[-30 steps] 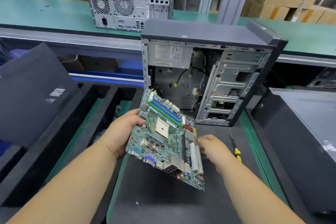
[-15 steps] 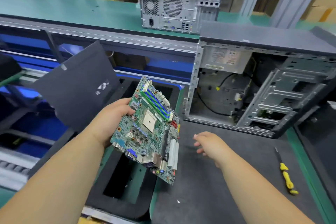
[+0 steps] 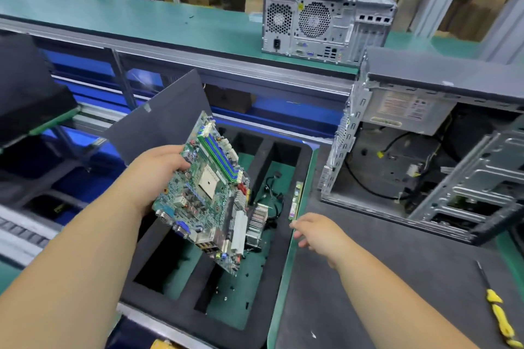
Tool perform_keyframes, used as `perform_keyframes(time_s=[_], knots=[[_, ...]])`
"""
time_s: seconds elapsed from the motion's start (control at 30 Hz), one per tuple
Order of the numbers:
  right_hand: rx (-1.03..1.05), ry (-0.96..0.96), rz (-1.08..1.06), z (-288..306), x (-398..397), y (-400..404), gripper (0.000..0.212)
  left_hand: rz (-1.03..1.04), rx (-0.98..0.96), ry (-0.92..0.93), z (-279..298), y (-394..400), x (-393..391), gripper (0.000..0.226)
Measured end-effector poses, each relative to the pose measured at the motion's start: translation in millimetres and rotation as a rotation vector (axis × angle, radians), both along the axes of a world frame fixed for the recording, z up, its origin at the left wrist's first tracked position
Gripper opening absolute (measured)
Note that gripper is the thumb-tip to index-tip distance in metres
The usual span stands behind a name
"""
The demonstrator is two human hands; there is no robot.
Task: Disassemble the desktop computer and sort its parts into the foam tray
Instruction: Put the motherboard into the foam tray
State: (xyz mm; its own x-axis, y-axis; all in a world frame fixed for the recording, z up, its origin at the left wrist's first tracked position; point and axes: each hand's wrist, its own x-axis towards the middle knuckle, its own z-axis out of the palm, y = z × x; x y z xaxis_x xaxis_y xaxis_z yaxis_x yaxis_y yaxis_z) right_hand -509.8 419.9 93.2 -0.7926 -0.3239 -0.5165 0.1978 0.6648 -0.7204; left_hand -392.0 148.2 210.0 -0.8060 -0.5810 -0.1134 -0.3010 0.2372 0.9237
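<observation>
Two hands: the left hand (image 3: 158,167) grips the motherboard (image 3: 209,193) by its left edge, fingers curled behind it; the right hand (image 3: 317,231) holds nothing, its fingers loose and reaching toward the tray's right rim.
Motherboard: held tilted in the air above the foam tray (image 3: 304,167), green and blue memory slots at its upper end, rear ports at its lower end.
Surface: a dark grey mat (image 3: 368,278) edged in green covers the bench to the right of the tray; a raised green shelf (image 3: 141,20) runs across behind.
Room: metal posts, cardboard boxes and stacked goods stand behind the shelf, blurred.
Open case: the desktop case (image 3: 425,150) stands on the mat with its side off, power supply at the top, loose cables inside, drive cage to the right.
In the tray: a finned heatsink (image 3: 256,224) and black cables (image 3: 273,193) lie in a compartment partly hidden by the board; a memory stick (image 3: 295,201) leans along the right wall.
Around: a dark side panel (image 3: 158,125) leans behind the tray; a second computer (image 3: 326,22) sits on the shelf, rear fans facing the camera; a yellow-handled screwdriver (image 3: 499,317) lies on the mat at lower right.
Writing: the power supply label is too blurred to read.
</observation>
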Motion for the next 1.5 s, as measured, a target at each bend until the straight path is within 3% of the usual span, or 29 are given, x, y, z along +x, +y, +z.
perform_keyframes(time_s=[0.2, 0.4, 0.6, 0.97, 1.13, 1.33, 1.5], knots=[[0.005, -0.007, 0.027, 4, -1, -24, 0.02, -0.086, -0.129, -0.015, 4, -27, -7, 0.048], [-0.002, 0.028, 0.051, 11, -4, -54, 0.018, -0.144, -0.338, -0.153, -14, -45, -24, 0.037], [0.007, 0.044, 0.077, 7, -2, -72, 0.018, -0.161, -0.303, -0.23, -52, -59, -34, 0.041], [0.046, -0.001, 0.023, -17, 1, -79, 0.019, -0.151, -0.041, -0.207, -104, -91, -37, 0.038], [0.064, -0.011, 0.02, -22, 5, -85, 0.017, -0.162, -0.079, -0.284, -113, -100, -37, 0.035], [0.068, -0.009, 0.007, -21, 11, -89, 0.014, -0.114, -0.206, -0.549, -114, -114, -34, 0.02], [0.069, -0.007, 0.005, -20, 18, -90, 0.013, -0.105, -0.162, -0.565, -111, -115, -30, 0.037]])
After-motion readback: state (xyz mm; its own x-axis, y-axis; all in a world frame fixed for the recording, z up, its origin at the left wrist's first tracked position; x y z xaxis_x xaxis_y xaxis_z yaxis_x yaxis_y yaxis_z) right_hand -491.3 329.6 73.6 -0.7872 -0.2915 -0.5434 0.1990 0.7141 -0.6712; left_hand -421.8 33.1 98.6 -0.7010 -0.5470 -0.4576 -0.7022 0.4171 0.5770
